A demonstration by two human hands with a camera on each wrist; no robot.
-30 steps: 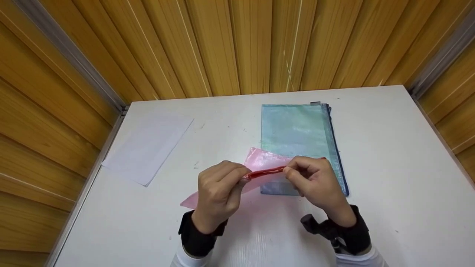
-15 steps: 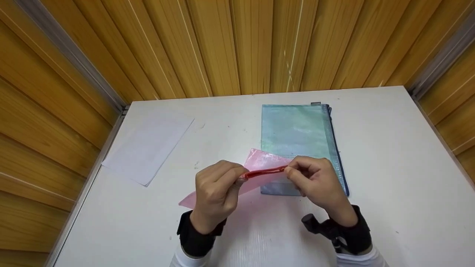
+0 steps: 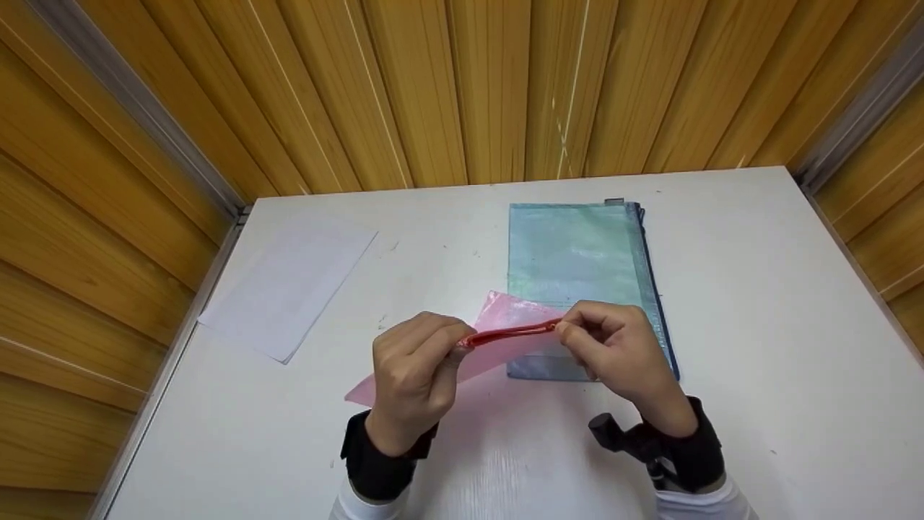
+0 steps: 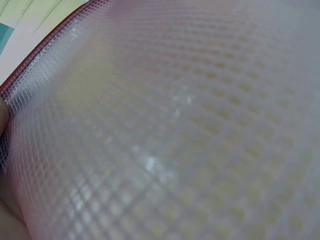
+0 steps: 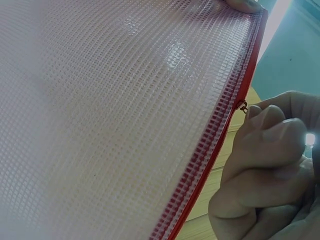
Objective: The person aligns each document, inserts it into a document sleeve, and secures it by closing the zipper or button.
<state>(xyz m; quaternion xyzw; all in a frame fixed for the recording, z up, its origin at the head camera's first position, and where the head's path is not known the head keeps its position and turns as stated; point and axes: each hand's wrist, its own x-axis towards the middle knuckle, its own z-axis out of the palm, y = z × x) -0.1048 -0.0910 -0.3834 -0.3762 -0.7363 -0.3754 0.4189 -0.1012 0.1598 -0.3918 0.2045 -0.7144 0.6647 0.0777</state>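
Observation:
A pink mesh zipper pouch is held up over the table, its red zipper stretched between both hands. My left hand grips the pouch by its zippered edge, with the pink mesh hanging behind the knuckles. At the zipper's other side, my right hand pinches the small zipper pull, whose metal slider shows at the fingertips in the right wrist view. Pale mesh fills most of the left wrist view, and only a bit of finger shows at its left edge.
A blue-green mesh zipper pouch lies flat on the white table, partly overlapped by the pink one in the head view. White paper lies at the left. Wood-patterned panels stand along the back and sides.
My left hand has shifted slightly left with its end of the pouch. The right hand stays nearly in place, and more red zipper shows between the hands.

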